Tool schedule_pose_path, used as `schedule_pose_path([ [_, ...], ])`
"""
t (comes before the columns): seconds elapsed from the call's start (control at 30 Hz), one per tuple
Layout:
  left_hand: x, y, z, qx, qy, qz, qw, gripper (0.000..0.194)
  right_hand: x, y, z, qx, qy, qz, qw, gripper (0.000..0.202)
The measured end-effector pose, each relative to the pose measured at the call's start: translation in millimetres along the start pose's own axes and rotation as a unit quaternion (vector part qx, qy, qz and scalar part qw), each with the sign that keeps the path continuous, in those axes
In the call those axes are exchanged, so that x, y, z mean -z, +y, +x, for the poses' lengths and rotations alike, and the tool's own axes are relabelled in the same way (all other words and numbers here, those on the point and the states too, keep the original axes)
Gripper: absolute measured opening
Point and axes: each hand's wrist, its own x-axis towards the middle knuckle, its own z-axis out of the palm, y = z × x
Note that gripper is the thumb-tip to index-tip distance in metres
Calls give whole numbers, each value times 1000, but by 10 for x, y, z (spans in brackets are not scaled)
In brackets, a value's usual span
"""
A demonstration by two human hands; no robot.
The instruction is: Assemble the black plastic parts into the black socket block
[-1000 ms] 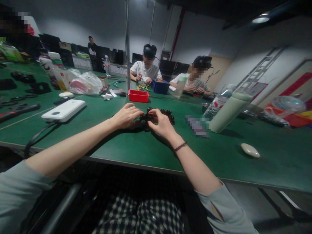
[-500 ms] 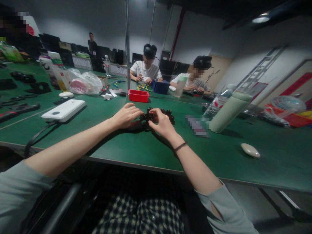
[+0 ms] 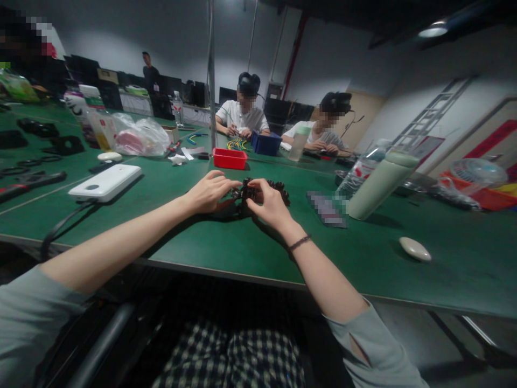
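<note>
On near side of table (image 3: 181,242), black part (image 3: 245,197) pinched by right hand (image 3: 270,206), seemingly long left-right; left hand (image 3: 207,193) at left end, grip can't be told.

**One Camera, High on the Head**

The camera sits on the person's head and looks ahead and a bit down. The lap (image 3: 242,355) is close, at the bottom. The left hand (image 3: 208,192) and right hand (image 3: 272,205) are near the middle, over the table (image 3: 355,264). It sees far, too (even the back wall (image 3: 169,32)).
</note>
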Motion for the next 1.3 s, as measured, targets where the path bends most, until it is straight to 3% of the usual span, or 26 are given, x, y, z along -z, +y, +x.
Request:
schedule_pose_path([
  [0.53, 23, 12, 31, -14, 22, 39, 999, 23, -25, 26, -4, 1, -11, 5, 1000, 30],
  [1.3, 61, 37, 49, 14, 31, 47, 998, 23, -17, 10, -6, -7, -15, -4, 1000, 30],
])
